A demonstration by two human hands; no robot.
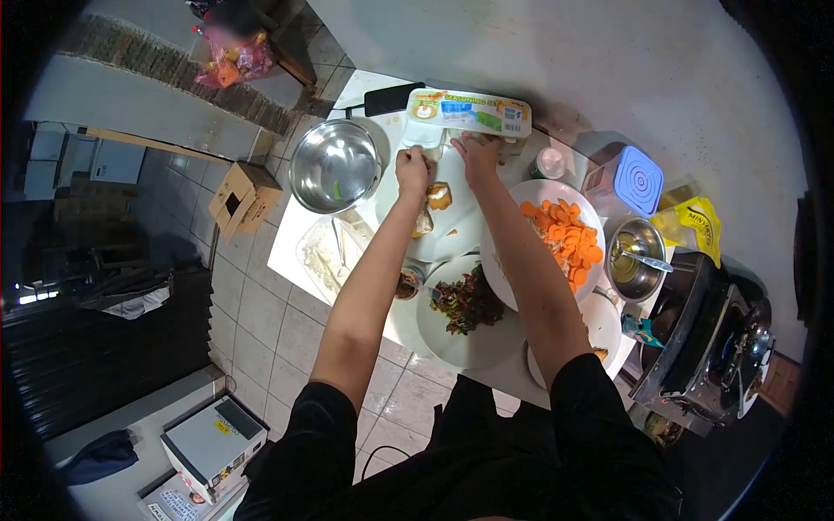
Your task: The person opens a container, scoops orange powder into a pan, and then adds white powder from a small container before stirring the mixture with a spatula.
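Observation:
At the back of the table stands a white seasoning set (469, 113) with a printed label and small white compartments along its front. My left hand (413, 170) is closed at its left front compartment; what the fingers pinch, if anything, is hidden. Beside it my right hand (476, 158) reaches to the set's front with its fingers apart, close to or touching it. Below the hands, pieces of browned, bread-like food (440, 196) with a white topping lie on a white surface, partly covered by my left forearm.
A steel bowl (335, 167) and a tub of white food (323, 253) stand left. Dark leafy greens (469, 302) lie nearer me. To the right are sliced carrots (569, 234), a steel bowl with a spoon (634, 286), a blue-lidded container (638, 181) and a stove (699, 347).

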